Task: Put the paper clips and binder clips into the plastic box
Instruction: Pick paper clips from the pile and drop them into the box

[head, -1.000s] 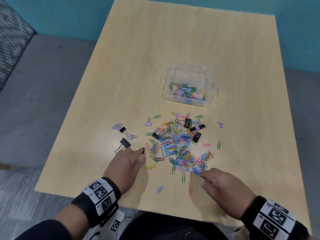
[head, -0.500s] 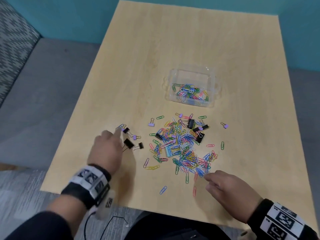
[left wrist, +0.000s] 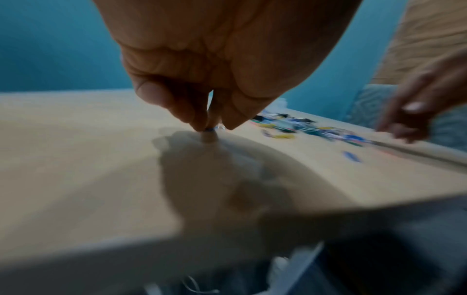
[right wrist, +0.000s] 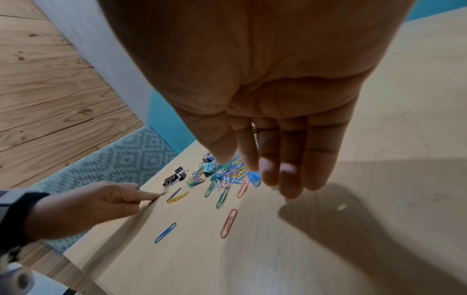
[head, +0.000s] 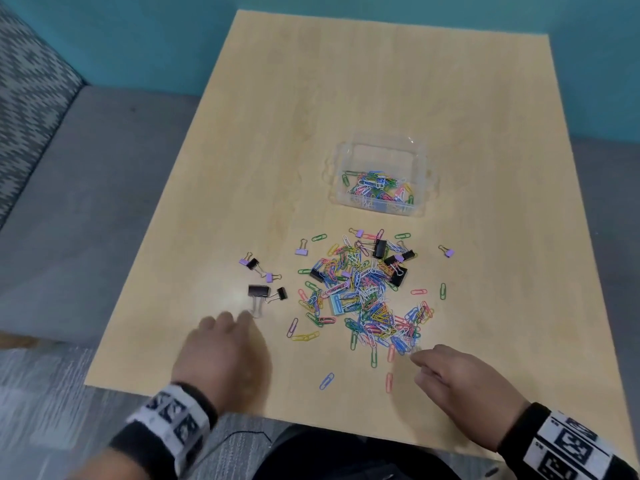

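A clear plastic box (head: 425, 174) with several coloured paper clips in it stands past the middle of the table. In front of it lies a pile of paper clips (head: 363, 296) mixed with black binder clips (head: 380, 248). A black binder clip (head: 258, 291) (right wrist: 171, 179) lies left of the pile. My left hand (head: 242, 317) (left wrist: 209, 127) (right wrist: 154, 196) pinches the end of its wire handle against the table. My right hand (head: 415, 355) (right wrist: 278, 187) rests its nearly straight fingertips on the table at the pile's near edge and holds nothing that I can see.
A smaller black binder clip (head: 282, 293) and purple ones (head: 270, 277) (head: 301, 251) (head: 449, 252) lie scattered. A blue paper clip (head: 326, 381) and a pink one (head: 389, 382) lie near the table's front edge. A grey sofa (head: 86, 202) runs along the left.
My left hand has drawn back from the purple clips towards me and closed its fingertips on the black binder clip's handle. The right hand has barely moved.
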Demonstrator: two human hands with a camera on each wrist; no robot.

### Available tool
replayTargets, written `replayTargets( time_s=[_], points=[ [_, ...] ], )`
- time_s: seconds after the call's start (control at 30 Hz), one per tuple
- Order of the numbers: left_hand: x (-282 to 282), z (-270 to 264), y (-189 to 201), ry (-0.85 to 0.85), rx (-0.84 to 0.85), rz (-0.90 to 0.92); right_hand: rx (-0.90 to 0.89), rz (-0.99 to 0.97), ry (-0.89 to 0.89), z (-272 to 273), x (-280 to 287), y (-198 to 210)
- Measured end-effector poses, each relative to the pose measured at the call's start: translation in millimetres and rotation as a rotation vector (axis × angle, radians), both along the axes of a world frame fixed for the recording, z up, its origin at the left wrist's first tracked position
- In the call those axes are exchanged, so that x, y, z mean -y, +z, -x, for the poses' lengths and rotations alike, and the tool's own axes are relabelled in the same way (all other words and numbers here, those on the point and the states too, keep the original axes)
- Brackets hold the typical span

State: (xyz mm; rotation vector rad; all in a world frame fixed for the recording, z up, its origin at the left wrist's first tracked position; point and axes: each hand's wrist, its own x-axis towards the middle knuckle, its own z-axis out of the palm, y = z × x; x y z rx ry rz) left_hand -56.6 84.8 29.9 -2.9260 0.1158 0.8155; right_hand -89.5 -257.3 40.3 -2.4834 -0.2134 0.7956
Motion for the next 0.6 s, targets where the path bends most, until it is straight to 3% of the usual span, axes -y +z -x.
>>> replayTargets(
  time_s=[0.1,0.23,0.43,0.6],
  points=[
    [26.3,26.4,-15.3,-0.176,0.133,0.096,-0.016,0.009,0.008,-1.0,-2.7,0.4],
    [56.7,14.4,-21.6,-0.168,0.249,0.188,-0.018,0.010,0.024,-3.6,-4.9,3.7],
    [68.0,-7.1,-37.0,-0.318,0.218,0.357,-0.012,0.013,0.012,1.6,-3.1,4.2],
    [69.7,-7.8,-44.8,-0.345,0.159,0.282,0.007,0.001,0.023,8.6,-3.3,1.4]
  ],
)
